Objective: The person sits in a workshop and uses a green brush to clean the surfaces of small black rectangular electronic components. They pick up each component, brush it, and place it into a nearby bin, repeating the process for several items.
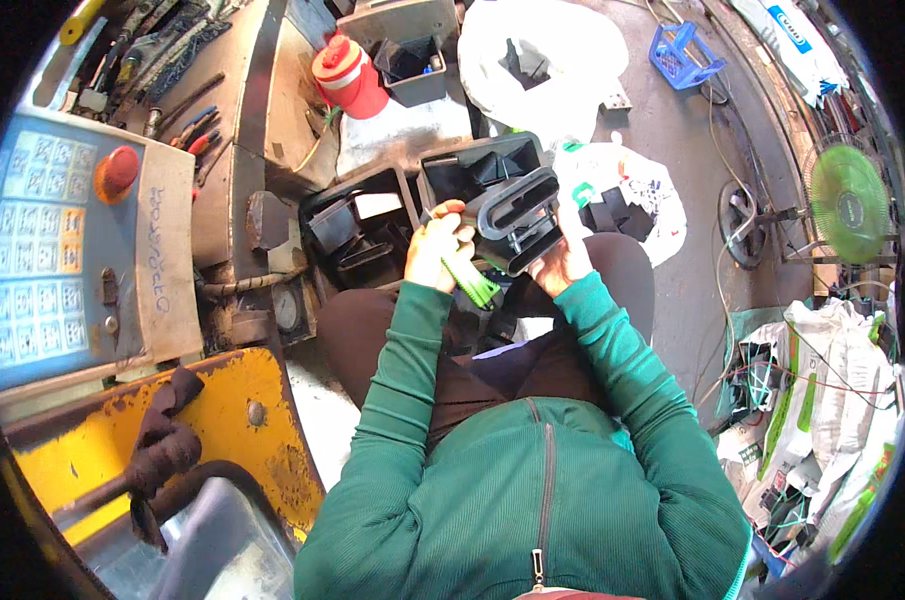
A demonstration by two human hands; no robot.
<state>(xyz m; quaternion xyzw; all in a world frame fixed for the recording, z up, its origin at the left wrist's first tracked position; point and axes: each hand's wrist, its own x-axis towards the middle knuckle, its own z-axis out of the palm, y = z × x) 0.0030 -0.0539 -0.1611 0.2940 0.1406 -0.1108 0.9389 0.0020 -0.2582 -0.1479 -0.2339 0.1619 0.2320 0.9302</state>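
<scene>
My right hand [570,262] is closed on a black molded plastic part [519,222] with long rounded slots, held tilted above my lap. In my left hand [439,248] is a green utility knife [472,281], its handle slanting down toward my lap. The fingers of that hand are wrapped round it, close to the left side of the black part. Whether the blade touches the plastic cannot be made out. Just beyond my hands are two black bins [358,181] holding more black plastic pieces.
A white sack [573,95] and a white bag [663,205] with black pieces lie ahead and right. A red-lidded jug [351,80] stands beside a grey bin [415,88]. Left is a blue control panel [43,240] with a red button; right, a green fan [850,205] and a blue crate [685,55].
</scene>
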